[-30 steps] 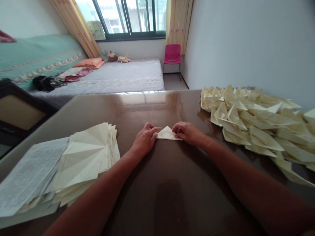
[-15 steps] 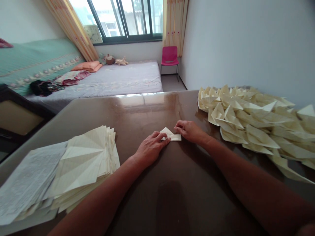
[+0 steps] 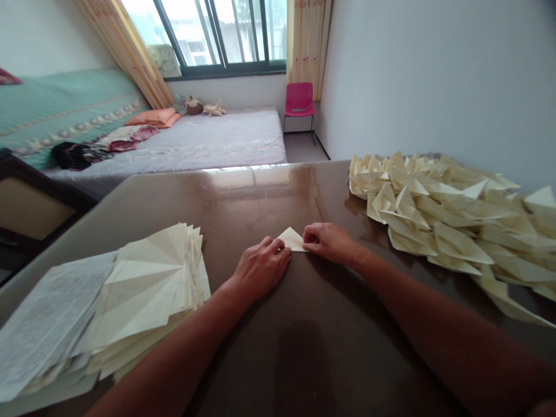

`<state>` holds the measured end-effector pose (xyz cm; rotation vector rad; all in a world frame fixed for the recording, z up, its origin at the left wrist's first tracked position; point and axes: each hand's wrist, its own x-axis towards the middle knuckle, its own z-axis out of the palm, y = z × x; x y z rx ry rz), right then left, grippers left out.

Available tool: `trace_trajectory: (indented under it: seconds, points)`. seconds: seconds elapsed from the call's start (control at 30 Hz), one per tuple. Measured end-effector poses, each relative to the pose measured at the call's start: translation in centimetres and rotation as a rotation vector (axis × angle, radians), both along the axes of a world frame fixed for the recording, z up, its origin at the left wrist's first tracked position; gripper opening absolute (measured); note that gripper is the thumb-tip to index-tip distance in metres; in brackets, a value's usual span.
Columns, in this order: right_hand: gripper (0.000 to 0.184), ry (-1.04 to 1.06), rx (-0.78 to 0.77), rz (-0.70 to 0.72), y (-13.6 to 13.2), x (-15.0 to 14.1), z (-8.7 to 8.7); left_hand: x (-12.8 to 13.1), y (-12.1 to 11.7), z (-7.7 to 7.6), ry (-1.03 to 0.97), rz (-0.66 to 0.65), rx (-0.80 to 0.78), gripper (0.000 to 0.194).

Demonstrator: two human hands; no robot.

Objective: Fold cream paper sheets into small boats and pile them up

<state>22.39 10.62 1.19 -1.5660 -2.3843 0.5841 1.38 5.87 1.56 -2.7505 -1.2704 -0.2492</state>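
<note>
A small cream folded paper piece lies on the glossy brown table, mostly covered by my hands. My left hand presses its curled fingers on the piece's left side. My right hand pinches its right edge with bent fingers. Only a small triangular tip of the paper shows between the two hands.
A stack of creased cream paper sheets lies at the left, over printed grey sheets. A large heap of folded paper pieces covers the table's right side. Beyond the table are a bed and a pink chair.
Both hands have closed in over the folded piece, and less of it shows than a second ago. My left hand slid nearer, then pressed onto the paper's left part.
</note>
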Motion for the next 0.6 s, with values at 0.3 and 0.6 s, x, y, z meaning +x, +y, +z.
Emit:
trace_trajectory:
  seconds: [0.3,0.6]
  points:
    - [0.007,0.213,0.128,0.246,-0.1,-0.9,-1.2,-0.7,1.1,-0.8,-0.201,0.079,-0.007,0.028]
    - [0.009,0.287,0.072,0.228,0.1,-0.7,-1.3,-1.4,1.9,-1.1,-0.227,0.057,-0.189,0.032]
